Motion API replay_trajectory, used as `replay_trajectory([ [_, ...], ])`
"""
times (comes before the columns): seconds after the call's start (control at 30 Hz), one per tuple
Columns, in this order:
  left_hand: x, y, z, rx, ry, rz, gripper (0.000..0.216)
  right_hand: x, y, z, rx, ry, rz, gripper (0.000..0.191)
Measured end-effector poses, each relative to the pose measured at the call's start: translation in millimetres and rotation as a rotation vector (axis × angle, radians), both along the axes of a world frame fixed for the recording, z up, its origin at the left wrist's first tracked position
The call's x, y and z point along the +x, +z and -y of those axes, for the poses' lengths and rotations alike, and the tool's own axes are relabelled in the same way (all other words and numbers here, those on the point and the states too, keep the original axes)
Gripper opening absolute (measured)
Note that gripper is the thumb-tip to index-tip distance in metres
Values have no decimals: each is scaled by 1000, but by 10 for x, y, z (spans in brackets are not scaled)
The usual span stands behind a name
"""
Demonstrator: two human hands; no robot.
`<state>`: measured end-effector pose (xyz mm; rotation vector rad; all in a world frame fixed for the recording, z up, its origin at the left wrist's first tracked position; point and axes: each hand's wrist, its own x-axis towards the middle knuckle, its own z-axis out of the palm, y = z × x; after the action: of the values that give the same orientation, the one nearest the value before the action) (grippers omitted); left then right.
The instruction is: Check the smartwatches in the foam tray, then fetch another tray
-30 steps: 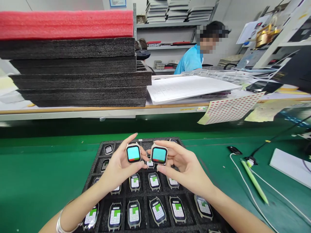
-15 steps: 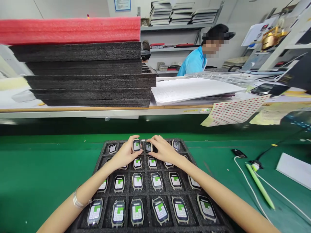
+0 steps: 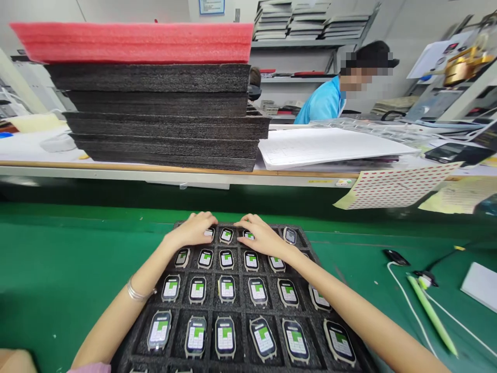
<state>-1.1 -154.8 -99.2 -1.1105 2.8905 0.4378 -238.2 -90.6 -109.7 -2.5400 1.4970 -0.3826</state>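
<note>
A black foam tray point(image 3: 243, 324) holds rows of watch heads with lit white-and-green screens, each in its own compartment. In the back row, my left hand point(image 3: 194, 229) has its fingers curled over a watch point(image 3: 209, 234), partly covering it. My right hand point(image 3: 260, 235) is two compartments to the right, thumb and fingers around another watch point(image 3: 248, 235) that is partly hidden. Between the hands a watch point(image 3: 226, 235) lies untouched in its compartment. One more watch point(image 3: 289, 235) with a greyish screen sits at the back right.
Stacked black foam trays point(image 3: 163, 114) topped with red foam point(image 3: 135, 44) stand on the shelf ahead, beside papers point(image 3: 334, 145). On the green bench to the right lie a light-green pen point(image 3: 433, 316), cables point(image 3: 407, 300) and a white pad point(image 3: 481, 286). A person in blue point(image 3: 320, 101) is beyond the shelf.
The raised watch in my left hand now lies in its back-row compartment, and that hand has moved left to another watch. My right hand's watch has been lowered into its compartment. The view has shifted slightly.
</note>
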Motion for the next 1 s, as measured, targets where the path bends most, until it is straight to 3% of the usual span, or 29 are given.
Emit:
replay_trajectory([
  [0.2, 419, 117, 164, 40, 231, 340, 29, 678, -16, 263, 14, 85, -85, 23],
  [0.33, 338, 78, 164, 26, 265, 433, 27, 1024, -69, 416, 42, 2, -137, 22],
  [0.5, 236, 10, 180, 26, 310, 407, 28, 1069, -131, 516, 106, -33, -78, 27],
  [0.63, 380, -10, 245, 98, 259, 215, 23, 921, -165, 549, 181, -24, 96, 30],
  [0.77, 566, 53, 316, 261, 150, -113, 23, 717, -57, 465, 272, -16, 357, 35],
  [0.87, 580, 157, 284, 397, 47, -401, 33, 550, 111, 260, 384, 29, 569, 39],
  [1.0, 379, 311, 80, 562, -83, -778, 44, 337, 320, -145, 485, 78, 895, 52],
])
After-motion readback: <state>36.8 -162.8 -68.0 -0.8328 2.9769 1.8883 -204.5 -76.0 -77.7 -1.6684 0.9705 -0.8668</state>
